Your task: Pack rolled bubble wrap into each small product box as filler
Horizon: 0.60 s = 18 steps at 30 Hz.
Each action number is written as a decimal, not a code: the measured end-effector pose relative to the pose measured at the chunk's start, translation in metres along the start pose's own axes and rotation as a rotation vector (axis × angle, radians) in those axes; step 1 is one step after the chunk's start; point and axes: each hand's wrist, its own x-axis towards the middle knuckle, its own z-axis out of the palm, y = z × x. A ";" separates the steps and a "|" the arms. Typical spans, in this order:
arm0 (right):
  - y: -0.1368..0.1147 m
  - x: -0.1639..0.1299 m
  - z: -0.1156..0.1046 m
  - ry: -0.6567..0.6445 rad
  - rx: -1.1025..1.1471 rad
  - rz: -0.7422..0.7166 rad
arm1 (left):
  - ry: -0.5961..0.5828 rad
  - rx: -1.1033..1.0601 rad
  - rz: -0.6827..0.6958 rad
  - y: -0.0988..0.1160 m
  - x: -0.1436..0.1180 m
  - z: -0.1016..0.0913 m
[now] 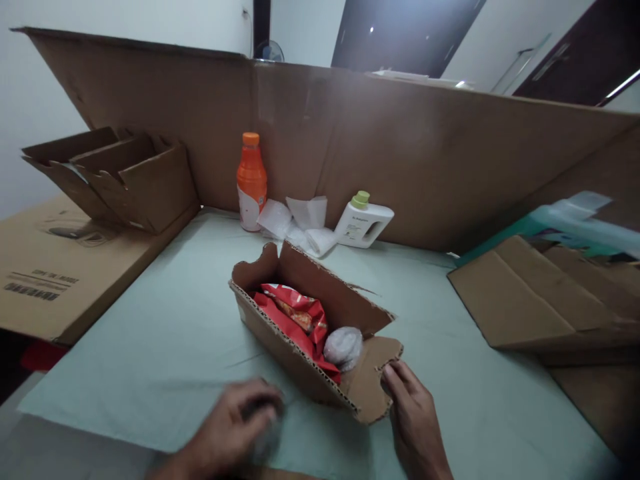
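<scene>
An open cardboard box (280, 350) stands at an angle in the middle of the table. Inside it lie a red snack packet (300, 317) and a small bundle in bubble wrap (343, 348). My right hand (413, 407) pinches the notched end flap of the box, thumb and fingers closed on its edge. Left of the box's near side, my left hand (240, 417) is apart from it, low over the table. Motion smears its curled fingers, so whether they hold anything does not show.
Behind the box stand an orange bottle (251, 180), crumpled bubble wrap (310, 227) and a white jug with a green cap (364, 223). Cardboard boxes (155, 180) sit at left, another carton (520, 293) at right. A tall cardboard wall (400, 147) closes the back.
</scene>
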 end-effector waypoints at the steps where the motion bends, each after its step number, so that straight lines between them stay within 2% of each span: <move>1: 0.007 -0.015 -0.003 0.003 0.009 0.045 | 0.192 0.043 -0.061 0.004 0.010 -0.020; 2: 0.012 -0.031 -0.002 -0.004 0.022 0.076 | 0.368 0.081 -0.090 0.006 0.021 -0.037; 3: 0.015 -0.047 0.004 -0.022 0.035 0.079 | 0.458 0.111 -0.090 0.008 0.033 -0.051; 4: 0.017 -0.060 0.014 -0.051 0.039 0.051 | 0.463 0.111 -0.065 0.010 0.045 -0.061; 6: 0.013 -0.076 0.039 -0.094 0.023 -0.030 | 0.364 0.057 -0.013 0.013 0.065 -0.067; 8: 0.000 -0.073 0.062 -0.061 -0.006 -0.085 | 0.269 -0.019 0.009 0.016 0.077 -0.058; 11: -0.022 -0.044 0.074 0.027 -0.002 -0.123 | 0.319 -0.028 -0.013 0.013 0.070 -0.034; 14: -0.031 -0.015 0.063 0.021 0.025 -0.136 | 0.405 0.061 -0.062 -0.004 0.041 -0.014; 18: -0.013 -0.007 0.044 -0.065 -0.015 -0.024 | 0.466 0.146 -0.149 -0.026 0.009 -0.005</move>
